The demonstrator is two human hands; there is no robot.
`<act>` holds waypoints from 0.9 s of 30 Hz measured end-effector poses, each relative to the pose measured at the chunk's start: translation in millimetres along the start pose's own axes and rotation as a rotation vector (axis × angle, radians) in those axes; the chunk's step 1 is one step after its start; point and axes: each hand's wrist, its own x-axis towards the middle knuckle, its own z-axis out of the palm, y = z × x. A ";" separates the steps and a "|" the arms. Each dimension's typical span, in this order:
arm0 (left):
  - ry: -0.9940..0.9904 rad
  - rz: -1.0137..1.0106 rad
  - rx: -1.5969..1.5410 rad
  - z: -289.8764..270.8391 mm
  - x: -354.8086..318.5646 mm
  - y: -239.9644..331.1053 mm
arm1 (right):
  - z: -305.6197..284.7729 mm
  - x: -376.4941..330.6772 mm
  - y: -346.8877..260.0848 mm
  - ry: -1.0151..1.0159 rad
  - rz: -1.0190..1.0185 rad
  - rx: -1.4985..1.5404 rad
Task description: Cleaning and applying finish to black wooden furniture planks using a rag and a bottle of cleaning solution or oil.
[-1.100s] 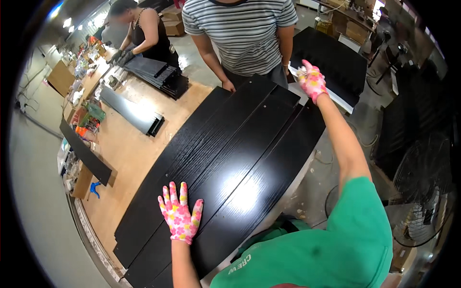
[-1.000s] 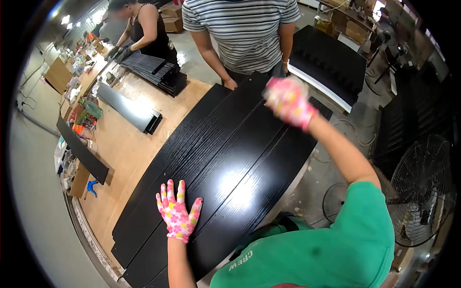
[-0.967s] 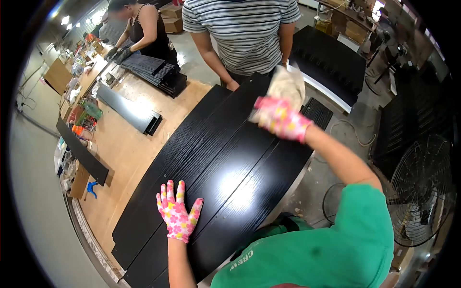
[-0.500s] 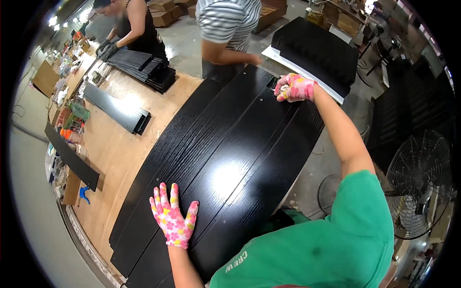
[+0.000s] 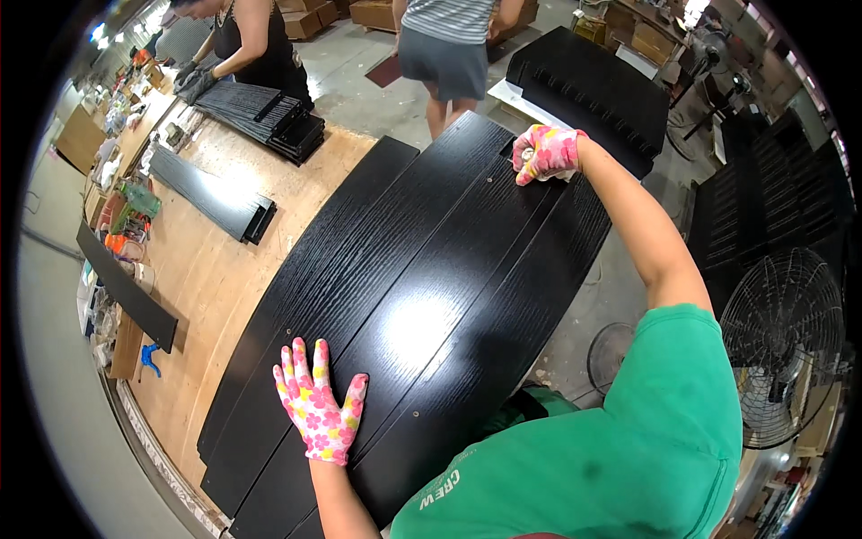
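A large black panel of several long wood-grained boards (image 5: 359,260) lies in front of me, with small screw-like dots along it. My left hand (image 5: 321,404), in a white glove with pink and yellow flowers, rests flat on the near left boards with fingers spread. At the far right end, my right hand (image 5: 549,154), in a matching glove, is closed around a pale wad that looks like cloth, mostly hidden by the fingers. This hand is against the panel surface, beside a small dark notch near the far edge.
Left of the panel, a wooden worktable (image 5: 211,296) bears stacked black slats (image 5: 256,117), a shorter slat pile (image 5: 211,193) and a blue tool (image 5: 150,359). One person (image 5: 247,40) handles slats; another (image 5: 446,54) stands beyond the panel. More black panels (image 5: 584,94) and a fan (image 5: 781,350) stand right.
The person in the striped top has moved back from the panel's far end, taking their hand off its edge. My right hand has shifted slightly; my left stays flat on the boards.
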 end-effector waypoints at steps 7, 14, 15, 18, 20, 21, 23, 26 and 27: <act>0.011 0.001 -0.011 -0.8 5.9 1.2 | -2.1 6.6 4.9 0.018 -0.043 -0.012; 0.057 0.047 -0.042 -1.8 6.2 0.5 | -4.1 -0.6 14.1 0.127 -0.071 0.021; 0.057 0.039 -0.030 0.8 3.7 -1.6 | -3.8 1.8 11.9 0.137 -0.079 0.164; 0.038 0.013 -0.004 2.4 -3.9 -2.6 | 46.6 -9.9 -38.8 0.627 -0.358 0.492; 0.078 0.002 -0.036 1.8 -3.0 3.9 | 66.7 73.0 -11.5 -0.966 -0.957 0.582; 0.078 0.003 -0.030 2.0 -8.3 0.2 | 123.5 87.9 -19.4 -0.724 -1.314 0.264; -0.033 -0.029 0.027 1.4 -10.5 -2.8 | 232.2 109.2 -30.6 0.348 -1.790 -0.434; -0.026 -0.055 0.039 0.7 -15.5 -4.5 | 146.5 25.0 -108.5 0.398 -0.968 -0.536; -0.033 -0.045 0.046 -2.4 -10.4 0.6 | 117.4 51.8 -87.5 0.525 -0.881 -0.455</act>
